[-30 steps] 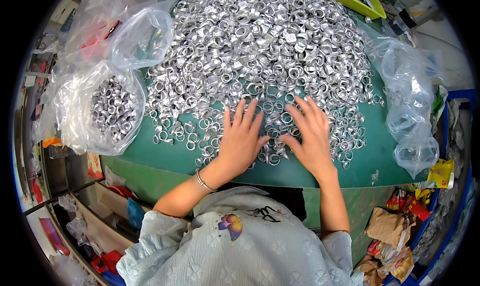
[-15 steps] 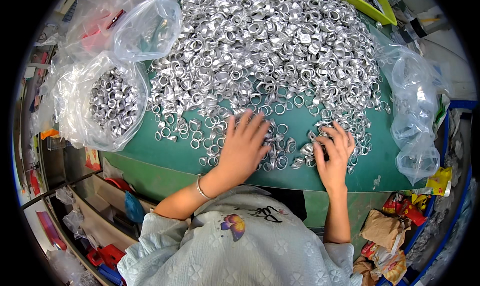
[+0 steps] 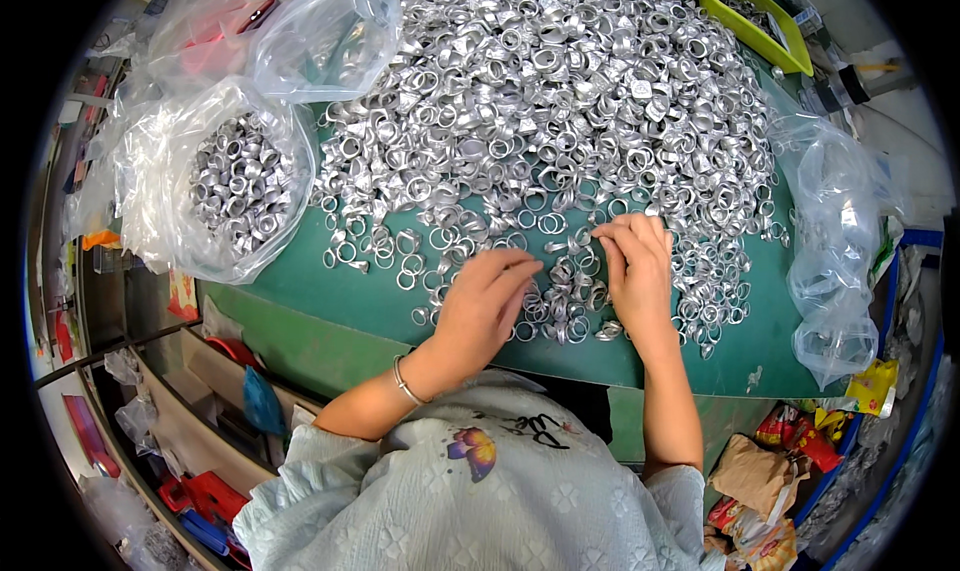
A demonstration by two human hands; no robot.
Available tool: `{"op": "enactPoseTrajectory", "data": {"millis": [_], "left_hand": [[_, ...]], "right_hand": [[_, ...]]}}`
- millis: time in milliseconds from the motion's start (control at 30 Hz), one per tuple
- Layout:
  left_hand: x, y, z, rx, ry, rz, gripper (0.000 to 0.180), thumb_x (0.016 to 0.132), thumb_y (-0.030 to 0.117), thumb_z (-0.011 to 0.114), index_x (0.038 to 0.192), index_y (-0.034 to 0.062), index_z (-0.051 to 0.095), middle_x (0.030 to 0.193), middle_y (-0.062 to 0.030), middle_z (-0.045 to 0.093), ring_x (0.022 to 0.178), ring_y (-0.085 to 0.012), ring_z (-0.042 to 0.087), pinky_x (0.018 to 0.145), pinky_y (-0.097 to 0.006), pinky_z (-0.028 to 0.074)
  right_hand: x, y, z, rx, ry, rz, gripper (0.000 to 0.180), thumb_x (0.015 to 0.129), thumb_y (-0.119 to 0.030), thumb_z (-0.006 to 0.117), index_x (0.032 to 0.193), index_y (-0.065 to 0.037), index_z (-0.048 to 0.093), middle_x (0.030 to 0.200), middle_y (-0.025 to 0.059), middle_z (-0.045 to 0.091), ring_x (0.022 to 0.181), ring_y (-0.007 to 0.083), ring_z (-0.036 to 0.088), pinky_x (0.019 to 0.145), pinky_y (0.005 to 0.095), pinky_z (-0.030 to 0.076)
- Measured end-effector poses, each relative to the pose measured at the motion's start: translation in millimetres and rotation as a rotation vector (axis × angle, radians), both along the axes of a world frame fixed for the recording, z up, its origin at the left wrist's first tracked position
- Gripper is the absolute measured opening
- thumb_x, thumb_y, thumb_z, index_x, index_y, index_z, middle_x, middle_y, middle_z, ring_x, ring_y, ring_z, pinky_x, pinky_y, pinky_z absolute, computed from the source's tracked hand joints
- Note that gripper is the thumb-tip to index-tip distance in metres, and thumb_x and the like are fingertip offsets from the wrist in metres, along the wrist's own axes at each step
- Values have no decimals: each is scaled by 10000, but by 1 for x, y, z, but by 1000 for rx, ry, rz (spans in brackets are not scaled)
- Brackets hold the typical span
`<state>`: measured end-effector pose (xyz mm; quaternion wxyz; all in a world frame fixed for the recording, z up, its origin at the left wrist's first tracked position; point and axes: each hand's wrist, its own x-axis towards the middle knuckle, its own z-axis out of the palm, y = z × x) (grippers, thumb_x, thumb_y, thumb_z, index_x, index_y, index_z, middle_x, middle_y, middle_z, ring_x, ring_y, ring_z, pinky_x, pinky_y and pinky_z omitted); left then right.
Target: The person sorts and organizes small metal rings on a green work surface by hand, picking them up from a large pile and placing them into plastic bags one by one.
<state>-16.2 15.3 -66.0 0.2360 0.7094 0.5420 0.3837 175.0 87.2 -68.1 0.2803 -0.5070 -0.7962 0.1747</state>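
Observation:
A wide heap of silver metal rings (image 3: 560, 81) covers the far part of the green table, with looser rings (image 3: 570, 301) scattered along its near side. My left hand (image 3: 485, 306) rests low over these loose rings, fingers curled together and pointing right; whatever lies under the fingertips is hidden. Just across a small cluster of rings, my right hand (image 3: 638, 271) has its thumb and fingers drawn together at the heap's near edge. Rings lie against its fingertips, but what it pinches is too small to make out. A bracelet circles my left wrist.
An open clear plastic bag (image 3: 300, 171) holding rings stands on the left, with another clear bag (image 3: 370, 46) behind it. Crumpled clear plastic (image 3: 835, 251) lies at the right edge. A yellow-green tray (image 3: 770, 31) sits far right. Open drawers (image 3: 205, 411) are below left.
My left hand has turned, its spread fingers now curled and pointing right. My right hand has moved left and slightly away from me, fingers drawn together. The whole view has shifted a little.

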Motion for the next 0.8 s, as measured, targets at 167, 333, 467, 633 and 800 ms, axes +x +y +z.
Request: {"op": "enactPoseTrajectory", "data": {"millis": [167,333,467,633,800], "left_hand": [[5,36,-8,66,243,-7,302,753,-3,623,1048,54,601,1048,-71,544,967,-249,507,806,-367,365],[6,48,-15,-22,509,-77,247,756,39,639,1000,70,609,1073,-55,533,1005,-231,478,811,-373,335],[3,39,-4,-24,280,-81,271,759,16,650,1022,63,609,1031,-60,553,942,-224,518,795,-346,364],[19,22,36,-265,-503,-207,439,729,-10,711,1147,50,594,1015,-67,581,816,-136,573,687,-258,476],[25,18,33,-246,-523,-224,355,737,-34,703,1078,33,632,1014,-73,576,798,-128,570,682,-245,471]], "right_hand": [[-2,10,2,92,-214,138,105,739,-50,611,836,-72,642,819,42,483,851,217,467,780,361,323],[12,5,7,1,-60,100,126,761,-24,636,881,-58,631,911,29,541,826,206,495,771,322,341],[17,-19,14,-725,922,-109,78,842,-35,626,918,-22,614,949,13,597,765,114,528,718,250,381],[18,-39,13,-1010,1326,6,142,870,-72,615,990,5,622,917,40,633,811,97,560,729,242,437],[10,-49,24,-937,1277,30,91,855,-29,618,934,11,637,922,45,621,841,100,555,746,242,431]]}}
